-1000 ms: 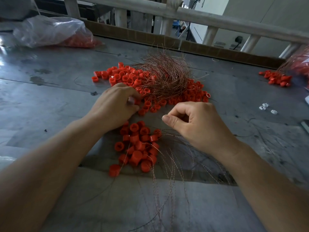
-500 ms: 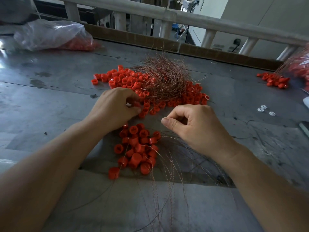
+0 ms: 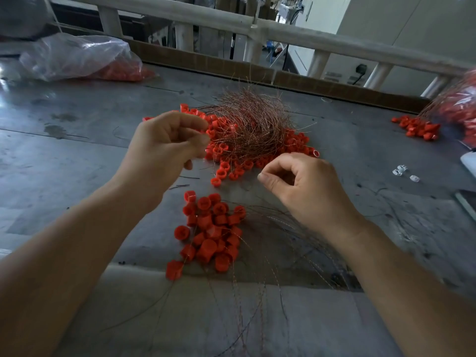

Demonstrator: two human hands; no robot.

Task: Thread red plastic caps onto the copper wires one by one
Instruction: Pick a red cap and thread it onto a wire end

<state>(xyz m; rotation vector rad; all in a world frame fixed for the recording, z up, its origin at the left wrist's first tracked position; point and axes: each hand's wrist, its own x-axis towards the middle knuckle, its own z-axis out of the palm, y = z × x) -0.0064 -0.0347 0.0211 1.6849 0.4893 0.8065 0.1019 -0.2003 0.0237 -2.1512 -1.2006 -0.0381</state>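
our left hand (image 3: 164, 145) and right hand (image 3: 306, 186) hover over the table (image 3: 77, 155), fingers curled to thumbs; what they grip we cannot tell. red caps (image 3: 213, 228) lie between our wrists, copper wires (image 3: 252, 124) heaped beyond.

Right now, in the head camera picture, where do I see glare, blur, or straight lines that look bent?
Head view: glare whitens the metal table at its far left edge; the railing bows, which is a wide-angle effect; the red heap at the right edge is smeared and soft; the copper wire tangle in the centre is sharp, with single strands visible.
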